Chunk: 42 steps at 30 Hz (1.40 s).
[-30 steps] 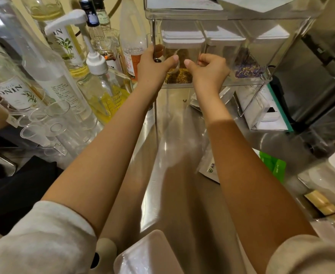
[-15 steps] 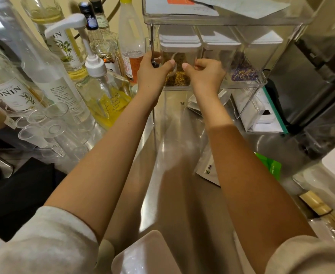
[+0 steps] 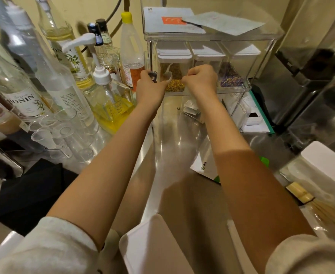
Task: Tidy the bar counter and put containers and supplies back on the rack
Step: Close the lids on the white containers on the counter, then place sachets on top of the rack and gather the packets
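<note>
A clear acrylic rack [image 3: 261, 39] stands at the back of the steel counter. Its shelf carries three clear containers with white lids. The left container [image 3: 174, 84] holds yellow-brown dried flowers, and the right container [image 3: 231, 80] holds purple ones. My left hand [image 3: 150, 89] grips the left container's left side by the rack post, where a small dark metal piece shows at my fingers. My right hand [image 3: 201, 79] is curled against that container's right front corner and hides the middle container.
Syrup bottles, a pump bottle [image 3: 103, 91] and a measuring jug of yellow liquid [image 3: 115, 109] crowd the left. Plastic cups [image 3: 64, 131] lie beside them. Packets [image 3: 204, 165] lie on the counter, papers on the rack top. A white lid [image 3: 152, 244] sits near me, a bamboo whisk [image 3: 309, 200] right.
Both hands stay at the left container on the shelf. My right hand's fingers have curled in tighter. The view has shifted slightly.
</note>
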Tool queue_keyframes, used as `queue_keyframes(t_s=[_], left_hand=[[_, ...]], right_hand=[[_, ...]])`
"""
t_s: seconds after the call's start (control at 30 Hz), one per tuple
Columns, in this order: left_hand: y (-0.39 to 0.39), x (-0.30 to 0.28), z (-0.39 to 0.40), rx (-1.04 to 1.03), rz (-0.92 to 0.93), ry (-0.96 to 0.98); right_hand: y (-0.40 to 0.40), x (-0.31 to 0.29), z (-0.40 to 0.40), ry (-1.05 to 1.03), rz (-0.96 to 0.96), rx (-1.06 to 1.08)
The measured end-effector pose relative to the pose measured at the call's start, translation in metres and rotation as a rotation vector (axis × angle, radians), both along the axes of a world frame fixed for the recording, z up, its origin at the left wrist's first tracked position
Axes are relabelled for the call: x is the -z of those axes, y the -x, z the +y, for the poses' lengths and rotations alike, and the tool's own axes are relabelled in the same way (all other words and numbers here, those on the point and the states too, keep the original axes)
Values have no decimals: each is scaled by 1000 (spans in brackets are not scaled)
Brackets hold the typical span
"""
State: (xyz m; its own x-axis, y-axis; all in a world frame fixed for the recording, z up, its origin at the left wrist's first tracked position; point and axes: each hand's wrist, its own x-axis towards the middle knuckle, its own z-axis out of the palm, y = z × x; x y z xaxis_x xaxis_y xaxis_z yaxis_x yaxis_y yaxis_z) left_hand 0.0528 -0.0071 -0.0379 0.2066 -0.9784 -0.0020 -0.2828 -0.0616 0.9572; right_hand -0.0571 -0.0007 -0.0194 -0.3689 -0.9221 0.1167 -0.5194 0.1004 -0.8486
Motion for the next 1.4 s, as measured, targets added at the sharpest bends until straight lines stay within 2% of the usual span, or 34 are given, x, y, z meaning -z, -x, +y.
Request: queue_keyframes(t_s=[0.3,0.57,0.8,1.07,1.23,1.4], left_hand=[[-4,-28,42,125,90,-6],[4,-58,76,346,35,81],[28,-81,84,389,88,119],[85,-108,61,289,-7,211],[123,-116,30,145,-204,286],[142,-122,4,37,-381,269]], right_hand=[[-5,-28,46,14,-45,-28],[1,-44,74,72,-37,28],[30,-65,81,94,-4,0],[84,-84,49,151,26,-28],[125,-97,14,154,94,-54],[150,-108,-20,169,159,-115]])
